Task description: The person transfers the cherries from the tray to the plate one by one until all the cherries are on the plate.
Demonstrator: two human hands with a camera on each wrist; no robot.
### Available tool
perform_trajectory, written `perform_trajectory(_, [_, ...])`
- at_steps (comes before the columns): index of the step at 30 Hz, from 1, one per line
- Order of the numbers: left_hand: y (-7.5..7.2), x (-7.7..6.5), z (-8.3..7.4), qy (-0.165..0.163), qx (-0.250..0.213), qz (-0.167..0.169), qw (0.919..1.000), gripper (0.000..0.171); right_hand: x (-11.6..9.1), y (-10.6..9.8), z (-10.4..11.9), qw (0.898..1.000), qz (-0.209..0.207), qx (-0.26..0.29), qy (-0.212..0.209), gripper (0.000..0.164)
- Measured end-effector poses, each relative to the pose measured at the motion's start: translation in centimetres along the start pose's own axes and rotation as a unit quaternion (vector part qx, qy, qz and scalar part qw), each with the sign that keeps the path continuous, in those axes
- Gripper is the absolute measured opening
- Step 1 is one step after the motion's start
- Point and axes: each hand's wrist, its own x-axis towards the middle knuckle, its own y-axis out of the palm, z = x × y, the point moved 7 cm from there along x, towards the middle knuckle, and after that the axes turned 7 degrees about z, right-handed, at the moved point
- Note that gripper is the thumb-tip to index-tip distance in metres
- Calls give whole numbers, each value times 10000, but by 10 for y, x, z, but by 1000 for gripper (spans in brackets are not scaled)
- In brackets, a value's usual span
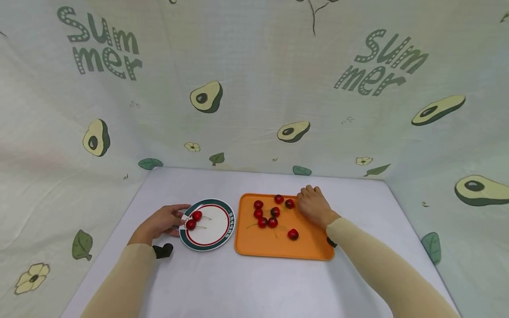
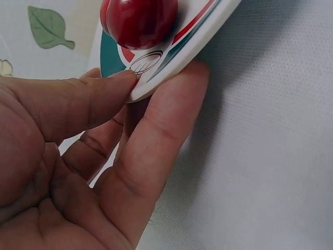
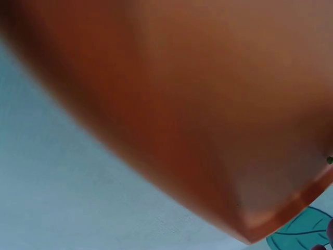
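Left hand [image 1: 161, 221] pinches plate [image 1: 214, 227] by its left rim, thumb on top, fingers under, likely to steady it. Two cherries [image 1: 196, 215] sit on plate near that rim, stems pointing right. Tray [image 1: 254, 248] is just beside plate, within right-hand reach; eight more cherries [image 1: 272, 222] visible on it. Right hand [image 1: 313, 206] is at tray's far right corner, fingers bent, tips hidden; can't tell if it grasps anything. Right wrist view: mostly blurred tray, grip out of frame. Left wrist view cuts off most of plate.
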Motion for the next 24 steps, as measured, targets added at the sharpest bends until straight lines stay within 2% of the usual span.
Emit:
perform_trajectory(6, [0,0,-3,8,14,14,10000,66,-1,-4,-3,9998,-75,116,106,19])
perform_trajectory(14, [0,1,0,-67,-64,-7,10000,66,-1,-14,-3,9994,-299,184,68,15])
perform_trajectory(20, [1,1,1,-49,-38,-54,10000,65,3,-28,0,9979,-637,150,-4,20])
perform_trajectory(24, [1,0,0,-29,-72,-69,9999,65,10,-45,5,9961,-877,75,14,20])
